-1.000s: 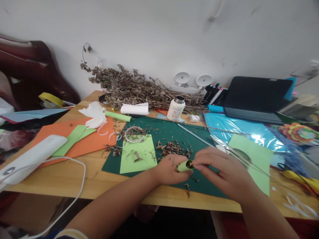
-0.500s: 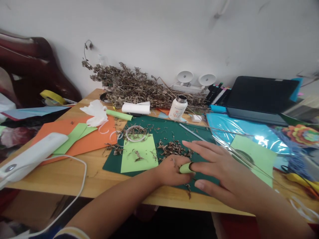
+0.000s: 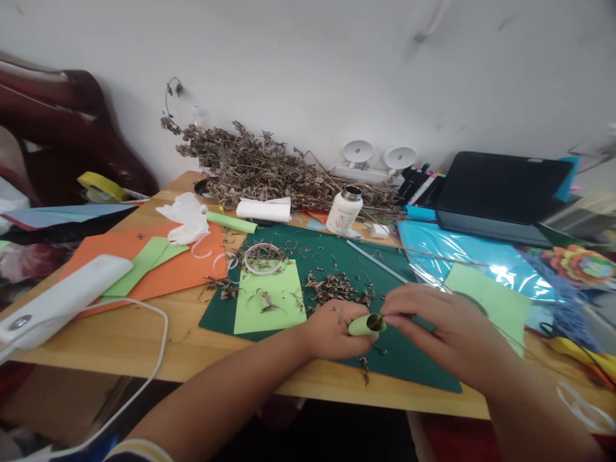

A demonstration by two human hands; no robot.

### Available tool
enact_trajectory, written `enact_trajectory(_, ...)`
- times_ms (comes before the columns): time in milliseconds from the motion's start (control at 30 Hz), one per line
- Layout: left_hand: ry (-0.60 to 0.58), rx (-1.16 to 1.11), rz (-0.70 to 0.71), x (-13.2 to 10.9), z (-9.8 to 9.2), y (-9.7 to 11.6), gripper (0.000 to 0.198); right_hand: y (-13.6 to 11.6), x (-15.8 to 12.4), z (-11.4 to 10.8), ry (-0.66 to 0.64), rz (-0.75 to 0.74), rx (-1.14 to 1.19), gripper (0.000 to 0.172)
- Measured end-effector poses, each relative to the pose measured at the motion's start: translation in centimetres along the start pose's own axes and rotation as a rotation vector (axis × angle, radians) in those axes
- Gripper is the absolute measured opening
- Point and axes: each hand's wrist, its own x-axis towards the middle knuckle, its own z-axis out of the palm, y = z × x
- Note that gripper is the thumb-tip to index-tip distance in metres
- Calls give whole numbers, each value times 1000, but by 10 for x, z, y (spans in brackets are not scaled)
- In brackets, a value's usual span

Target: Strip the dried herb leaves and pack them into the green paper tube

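My left hand (image 3: 332,330) is closed around a small rolled tube of light green paper (image 3: 364,324), its open end turned to the right. The fingertips of my right hand (image 3: 433,330) are pinched together at that open end, on a bit of dried plant too small to make out. Both hands hover over a dark green cutting mat (image 3: 337,282) strewn with dried leaf crumbs (image 3: 337,287). A light green paper sheet (image 3: 268,296) lies on the mat to the left of my hands.
A heap of dried plant stems (image 3: 269,170) lies along the wall. Around the mat are a white bottle (image 3: 342,210), a tape ring (image 3: 260,258), orange paper (image 3: 158,260), a white device with cable (image 3: 62,298), blue film (image 3: 476,253) and a dark laptop (image 3: 500,192).
Half a second ago my right hand lay spread open beside the tube; now its fingers are pinched again at the tube's mouth. My left hand has kept hold of the tube.
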Motion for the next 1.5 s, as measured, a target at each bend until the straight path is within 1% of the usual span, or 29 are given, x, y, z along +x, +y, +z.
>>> enact_trajectory(100,-34,-11,-16,0,0,0,11,-5,2,4,66,20,28,7)
enact_trajectory(167,-43,-10,-20,0,0,-1,10,-7,4,5,76,2,53,6)
enact_trajectory(333,-38,-7,-9,0,2,-6,8,-7,5,9,32,-44,73,9)
enact_trajectory(467,-21,-37,-3,0,2,-6,13,-7,3,11,9,-24,-15,14)
enact_trajectory(567,-22,-44,7,0,1,-5,16,-8,1,12,-22,-54,-60,15)
enact_trajectory(667,-11,-42,8,0,1,-5,16,-8,0,12,-17,-69,-101,15)
enact_trajectory(767,7,-34,12,1,2,-5,14,-7,-2,12,57,-73,-125,14)
enact_trajectory(900,-19,-6,-4,1,1,-2,15,-5,-8,14,231,-57,-101,9)
enact_trajectory(1000,-33,6,-13,1,0,0,15,-4,-10,16,287,-55,-67,10)
enact_trajectory(1167,-14,-23,0,1,0,-1,13,-7,-6,17,270,-128,-32,16)
enact_trajectory(1233,-7,-32,-7,1,0,-1,14,-8,-4,17,250,-128,-43,16)
enact_trajectory(1400,-40,-69,-1,1,1,-4,13,-9,-3,16,197,-140,-67,14)
enact_trajectory(1500,-27,-87,10,0,2,-5,15,-9,-4,15,159,-164,-70,15)
